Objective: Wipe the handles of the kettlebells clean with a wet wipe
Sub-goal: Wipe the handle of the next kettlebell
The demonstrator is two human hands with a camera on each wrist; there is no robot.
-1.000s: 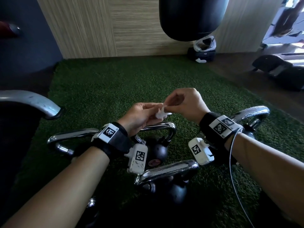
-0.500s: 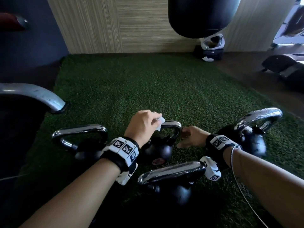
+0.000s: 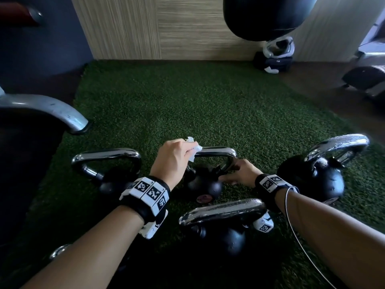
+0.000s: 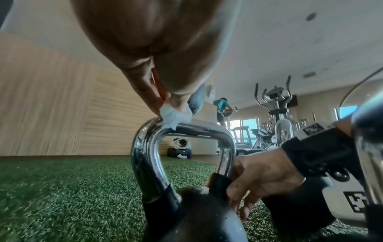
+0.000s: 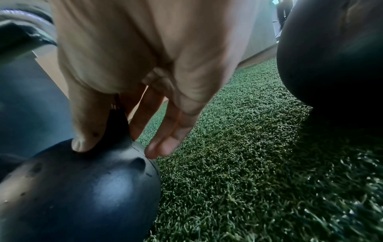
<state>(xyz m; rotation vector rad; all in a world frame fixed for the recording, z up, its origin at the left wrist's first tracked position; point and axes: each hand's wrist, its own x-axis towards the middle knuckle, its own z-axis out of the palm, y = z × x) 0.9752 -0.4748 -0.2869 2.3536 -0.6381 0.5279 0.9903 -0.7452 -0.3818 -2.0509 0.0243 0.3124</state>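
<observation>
Kettlebells [image 3: 203,184]: four whole, mid-frame | left hand [image 3: 173,161] pinches wipe [image 3: 192,146] on handle [image 3: 216,152] | right hand [image 3: 239,174] grips handle's base | no readable writing

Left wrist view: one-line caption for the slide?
Left hand presses a wet wipe onto a kettlebell's chrome handle while the right hand steadies its base.

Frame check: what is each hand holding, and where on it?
The left hand pinches a crumpled wet wipe on the top bar of the middle kettlebell's handle. The right hand grips the base of that handle's right leg.
</observation>
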